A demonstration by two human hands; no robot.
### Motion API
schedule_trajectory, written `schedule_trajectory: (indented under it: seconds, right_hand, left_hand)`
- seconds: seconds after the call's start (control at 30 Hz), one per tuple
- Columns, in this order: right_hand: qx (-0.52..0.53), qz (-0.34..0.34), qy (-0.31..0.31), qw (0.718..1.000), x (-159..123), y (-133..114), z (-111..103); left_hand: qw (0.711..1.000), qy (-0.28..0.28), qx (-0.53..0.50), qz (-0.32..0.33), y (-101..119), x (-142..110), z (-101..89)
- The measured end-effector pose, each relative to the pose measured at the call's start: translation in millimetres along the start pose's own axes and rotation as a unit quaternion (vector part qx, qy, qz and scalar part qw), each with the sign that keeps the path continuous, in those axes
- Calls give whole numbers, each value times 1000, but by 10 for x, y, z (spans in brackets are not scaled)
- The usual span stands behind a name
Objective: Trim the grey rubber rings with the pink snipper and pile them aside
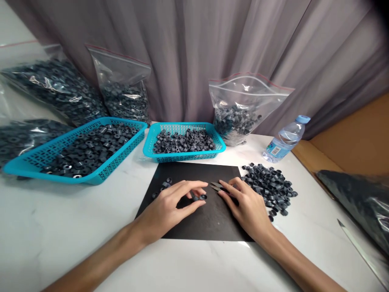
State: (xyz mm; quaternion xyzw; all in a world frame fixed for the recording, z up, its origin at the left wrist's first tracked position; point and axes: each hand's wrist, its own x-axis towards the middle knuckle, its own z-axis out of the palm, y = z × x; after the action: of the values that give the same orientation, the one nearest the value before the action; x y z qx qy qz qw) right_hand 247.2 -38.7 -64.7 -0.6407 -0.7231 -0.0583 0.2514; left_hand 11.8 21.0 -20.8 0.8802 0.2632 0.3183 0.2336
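Observation:
Both my hands rest on a black mat (209,221) on the white table. My left hand (172,205) arches over the mat, its thumb and fingertips closing around a small dark ring-shaped part (203,197). My right hand (243,202) lies on a small grey metal cutting tool (216,186) whose blades poke out to the left of my fingers. A few more dark rings (164,185) lie at the mat's left side. A loose heap of the same rings (270,185) sits just right of my right hand.
Two turquoise baskets of dark rings stand behind the mat, a big one (45,156) at left and a smaller one (154,136) in the middle. Clear zip bags of rings (243,105) line the curtain. A water bottle (284,140) lies at right, cardboard (349,134) beyond.

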Motion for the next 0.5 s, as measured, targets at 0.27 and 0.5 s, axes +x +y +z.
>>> schedule_trajectory:
  seconds: [0.27,0.5]
  right_hand:
    - [30,-19,26,999,-19,-6,54]
    - [37,-36,13,999,-49,61,129]
  left_hand:
    - [1000,-5,-5,21,-2,-11,34]
    - [999,3,3,43,-30,-4,11]
